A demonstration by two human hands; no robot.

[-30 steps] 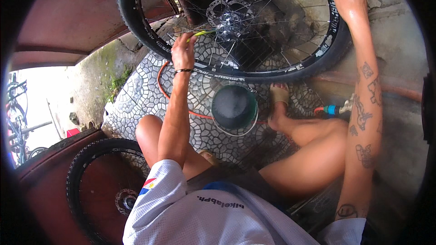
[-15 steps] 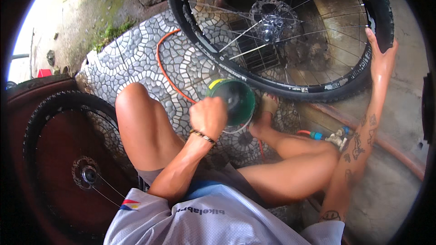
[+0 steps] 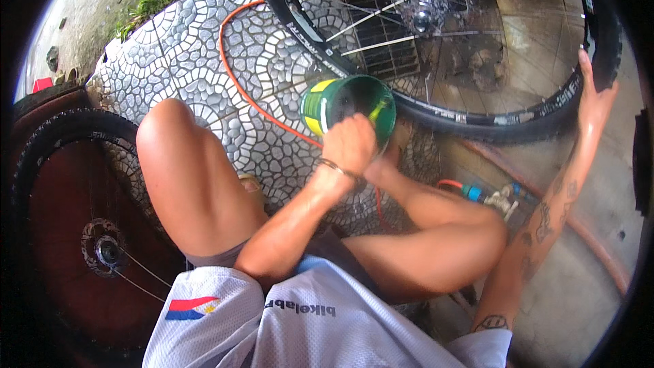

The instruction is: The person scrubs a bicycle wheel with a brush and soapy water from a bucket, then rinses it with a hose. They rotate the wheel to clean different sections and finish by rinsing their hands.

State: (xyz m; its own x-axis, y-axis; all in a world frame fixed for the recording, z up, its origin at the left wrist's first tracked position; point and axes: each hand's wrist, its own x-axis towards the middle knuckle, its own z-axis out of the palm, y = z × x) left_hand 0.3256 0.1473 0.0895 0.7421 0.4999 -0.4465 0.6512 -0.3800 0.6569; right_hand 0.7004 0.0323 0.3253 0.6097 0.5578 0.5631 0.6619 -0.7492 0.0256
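Work on the wheel (image 3: 424,19) is seemingly still going on.
In the head view, the right hand (image 3: 596,101) is gripping the wheel at upper right, thumb and fingers parted around its tyre (image 3: 477,129); the left hand (image 3: 350,140) is apparently holding a yellow-green tool (image 3: 379,108), fist curled, at the green bucket (image 3: 315,108) (how much is done isn't showing). A second wheel (image 3: 103,248) is resting untouched.

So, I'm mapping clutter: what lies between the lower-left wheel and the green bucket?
In the head view: left knee, then orange hose on patterned paving.
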